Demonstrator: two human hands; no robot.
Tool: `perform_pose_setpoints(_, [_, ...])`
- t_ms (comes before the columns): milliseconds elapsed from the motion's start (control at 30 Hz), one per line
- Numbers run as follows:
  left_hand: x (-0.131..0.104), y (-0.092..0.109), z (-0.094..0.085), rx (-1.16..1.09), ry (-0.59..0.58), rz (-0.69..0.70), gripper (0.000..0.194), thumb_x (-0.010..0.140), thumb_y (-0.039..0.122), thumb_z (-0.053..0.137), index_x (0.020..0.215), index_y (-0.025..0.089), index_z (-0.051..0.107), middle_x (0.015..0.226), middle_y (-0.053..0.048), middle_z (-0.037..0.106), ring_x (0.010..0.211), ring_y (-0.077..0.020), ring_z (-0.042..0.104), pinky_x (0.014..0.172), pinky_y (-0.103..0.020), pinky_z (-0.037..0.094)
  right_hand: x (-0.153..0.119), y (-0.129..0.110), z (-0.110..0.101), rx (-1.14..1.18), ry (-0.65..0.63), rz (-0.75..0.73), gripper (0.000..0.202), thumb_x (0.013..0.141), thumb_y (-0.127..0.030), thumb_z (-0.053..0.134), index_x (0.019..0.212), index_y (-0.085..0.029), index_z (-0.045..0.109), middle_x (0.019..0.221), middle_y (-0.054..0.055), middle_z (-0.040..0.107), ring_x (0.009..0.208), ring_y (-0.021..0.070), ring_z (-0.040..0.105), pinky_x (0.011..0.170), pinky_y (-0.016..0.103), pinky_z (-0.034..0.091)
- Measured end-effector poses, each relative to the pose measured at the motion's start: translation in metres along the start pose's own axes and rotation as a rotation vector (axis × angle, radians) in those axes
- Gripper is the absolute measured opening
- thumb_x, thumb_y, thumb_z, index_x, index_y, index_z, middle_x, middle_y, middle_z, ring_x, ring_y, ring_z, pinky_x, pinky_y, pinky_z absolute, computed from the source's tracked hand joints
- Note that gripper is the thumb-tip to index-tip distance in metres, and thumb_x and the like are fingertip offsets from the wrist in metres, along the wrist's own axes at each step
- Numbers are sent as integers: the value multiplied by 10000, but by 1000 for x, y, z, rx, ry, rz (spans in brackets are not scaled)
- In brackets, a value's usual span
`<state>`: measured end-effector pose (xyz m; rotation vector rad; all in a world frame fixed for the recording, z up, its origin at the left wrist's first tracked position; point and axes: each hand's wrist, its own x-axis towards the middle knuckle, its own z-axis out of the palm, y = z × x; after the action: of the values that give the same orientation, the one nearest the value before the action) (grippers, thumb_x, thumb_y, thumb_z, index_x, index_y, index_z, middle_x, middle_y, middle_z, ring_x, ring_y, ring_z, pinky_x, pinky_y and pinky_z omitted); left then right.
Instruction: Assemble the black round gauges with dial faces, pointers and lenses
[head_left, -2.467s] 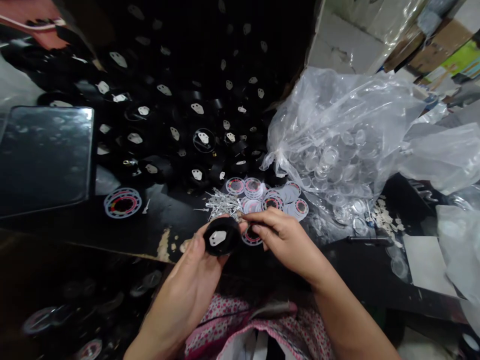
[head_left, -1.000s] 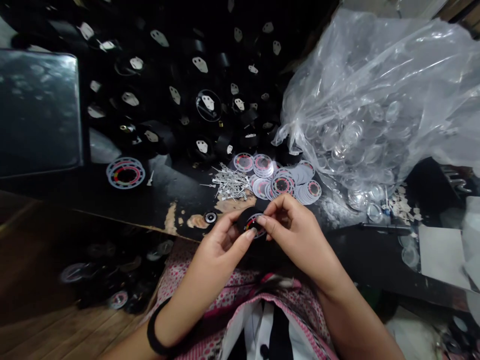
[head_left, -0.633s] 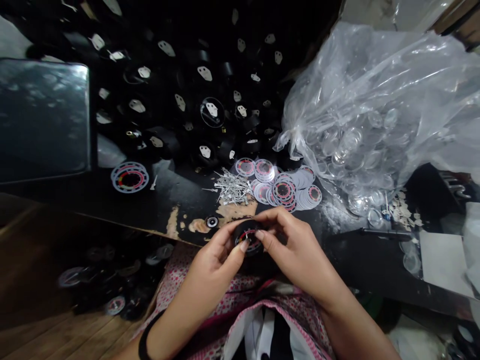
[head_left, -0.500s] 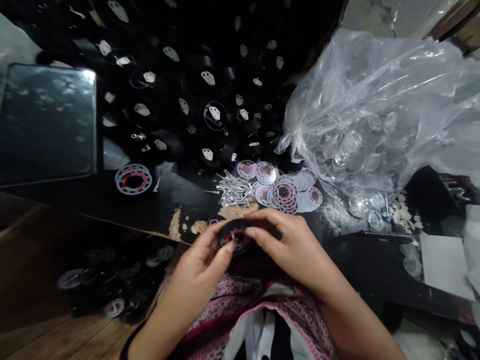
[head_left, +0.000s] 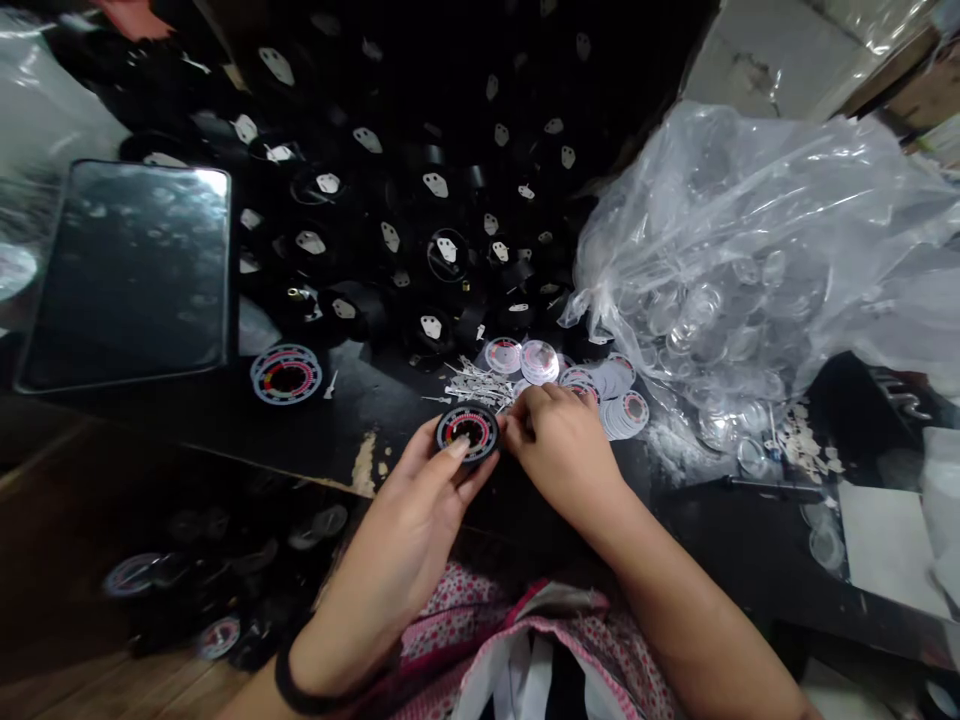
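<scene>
A round black gauge [head_left: 467,432] with a red and grey dial face is held in my left hand [head_left: 424,500], the thumb lying over the dial. My right hand [head_left: 562,440] is just right of the gauge, its fingers bent and closed over the front of the dial discs; what its fingertips hold, if anything, is hidden. Printed dial discs [head_left: 624,412] lie in overlapping stacks behind and beside my right hand. A heap of small white pointers [head_left: 477,384] sits behind the gauge.
Many black housings with white plates [head_left: 431,327] fill the back. A dark tray [head_left: 135,280] stands at the left, near two dial discs [head_left: 286,376]. At the right, a plastic bag [head_left: 720,240] holds clear round covers. Finished-looking gauges [head_left: 219,636] lie lower left.
My right hand has left the gauge and moved right to the dial discs. My left hand now holds the gauge alone, slightly higher and face up. The whole view has shifted a little.
</scene>
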<state>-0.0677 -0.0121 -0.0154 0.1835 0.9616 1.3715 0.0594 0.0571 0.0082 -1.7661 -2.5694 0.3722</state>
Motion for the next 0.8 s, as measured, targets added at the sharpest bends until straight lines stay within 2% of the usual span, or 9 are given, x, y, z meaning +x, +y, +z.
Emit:
perform_pose_setpoints(200, [3, 3, 1, 3, 27, 131, 103, 912, 224, 661, 973, 235, 743, 1096, -25, 778, 1186, -255, 671, 1100, -439, 492, -3, 3, -2, 140, 5, 38, 146, 959, -236, 555, 908, -168, 674, 950, 84, 744, 941, 261, 657, 869, 412, 407])
perform_pose_setpoints(367, [-1, 0, 3, 76, 70, 88, 156, 863, 285, 722, 1011, 240, 743, 1123, -37, 778, 1234, -292, 639, 1128, -475, 453, -10, -2, -1, 235, -6, -36, 124, 953, -241, 589, 908, -161, 671, 971, 87, 729, 930, 256, 652, 849, 405, 424])
perform_pose_setpoints(467, [-1, 1, 3, 46, 68, 121, 119, 884, 267, 703, 991, 238, 748, 1096, -28, 785, 1224, -280, 650, 1140, -468, 442, -16, 5, -1, 263, 21, -64, 105, 956, -210, 585, 971, -161, 676, 1014, 92, 717, 987, 268, 645, 868, 409, 431])
perform_pose_setpoints(633, [-5, 6, -6, 23, 111, 142, 82, 923, 225, 662, 966, 206, 729, 1075, -52, 793, 1155, -263, 699, 1056, -432, 536, -23, 14, -2, 211, 3, -10, 115, 952, -172, 569, 965, -164, 683, 996, 85, 717, 982, 280, 655, 863, 422, 438])
perform_pose_setpoints(800, [-14, 2, -16, 49, 118, 101, 114, 922, 236, 671, 1015, 226, 736, 1097, -62, 799, 1097, -237, 727, 963, -374, 596, -17, 5, -1, 30, -3, 15, 176, 977, -251, 526, 975, -155, 674, 998, 103, 721, 953, 312, 669, 829, 460, 449])
